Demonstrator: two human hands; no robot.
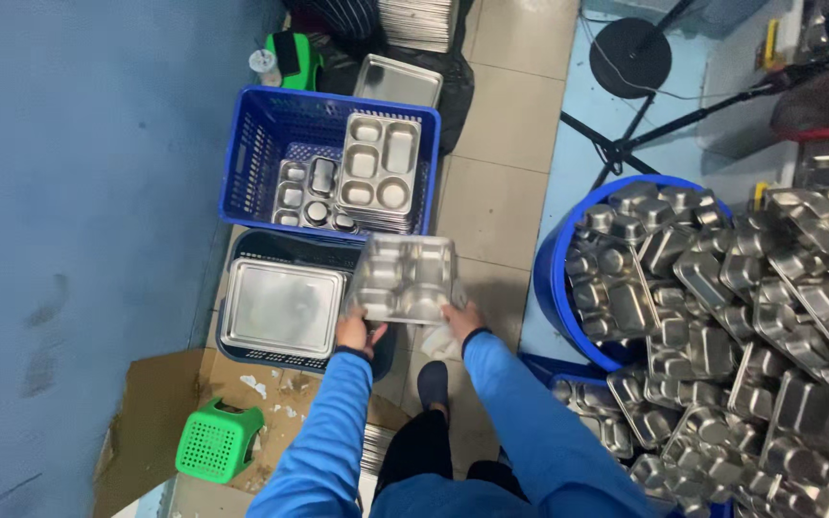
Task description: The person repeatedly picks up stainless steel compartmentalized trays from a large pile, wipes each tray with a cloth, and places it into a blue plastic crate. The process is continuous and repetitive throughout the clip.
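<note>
I hold a steel compartment tray (405,278) flat in front of me with both hands. My left hand (357,332) grips its near left corner. My right hand (461,318) grips the near right corner and also has a white cloth (441,343) bunched under it. Just left of the tray, a dark crate (285,251) holds a stack of flat steel lids (282,307). Beyond it, a blue crate (266,144) contains two stacks of compartment trays (379,173).
A blue tub (551,278) on the right overflows with a large heap of steel trays (741,317). A small green stool (218,439) sits on cardboard at lower left. A blue wall runs along the left. A stand base (629,56) and its legs lie at the upper right.
</note>
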